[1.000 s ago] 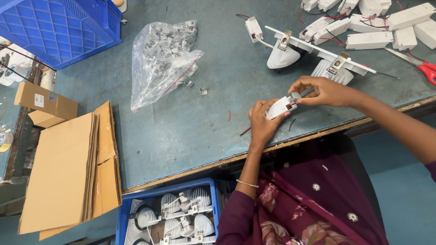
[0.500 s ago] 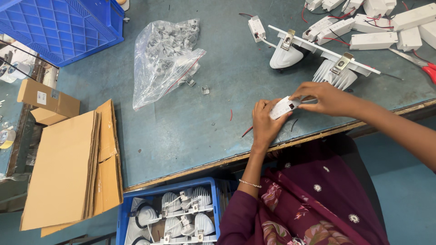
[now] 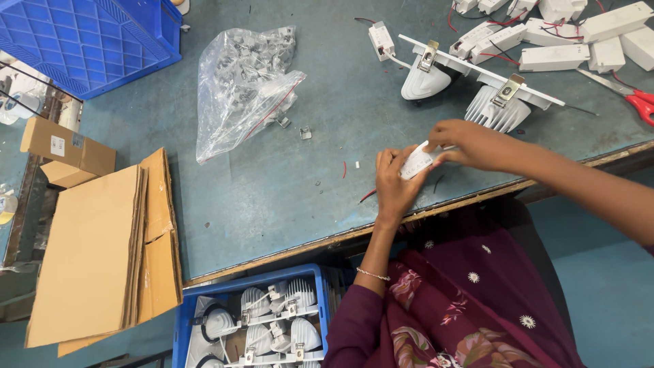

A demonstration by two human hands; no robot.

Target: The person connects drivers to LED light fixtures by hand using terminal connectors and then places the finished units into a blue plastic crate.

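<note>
**Both hands closed on a small white box at the bench edge**

A small white rectangular plastic box point(image 3: 417, 161) sits between the two hands, lifted just above the near edge of the teal-grey worktable point(image 3: 272, 191). The left hand point(image 3: 394, 182) cups it from below and behind, fingers curled up around its left end. The right hand point(image 3: 470, 143) comes in from the right and pinches its upper right end with thumb and fingertips. Both hands are clamped on the box and touch each other around it.

Just beyond the right hand lies a white twin downlight fitting point(image 3: 470, 85), turned face down, with a smooth white cone housing on the left, a finned white heat sink on the right and metal spring clips on its bar. A short red wire offcut point(image 3: 368, 195) lies on the table just left of the left hand.

Farther back on the right is a cluster of white rectangular driver boxes with red leads point(image 3: 552, 41), and red-handled scissors point(image 3: 630, 95) lie near the right edge. Well to the left, a clear plastic bag of small metal clips point(image 3: 242, 85) rests on the table, with a loose clip point(image 3: 305, 133) beside it. A blue plastic crate point(image 3: 88, 41) stands at the far left corner.

Below the table edge, a blue bin of white finned lamp fittings point(image 3: 262, 320) sits beside the person's maroon floral garment point(image 3: 463, 307). Flattened brown cardboard sheets point(image 3: 95, 252) lie to the left.
</note>
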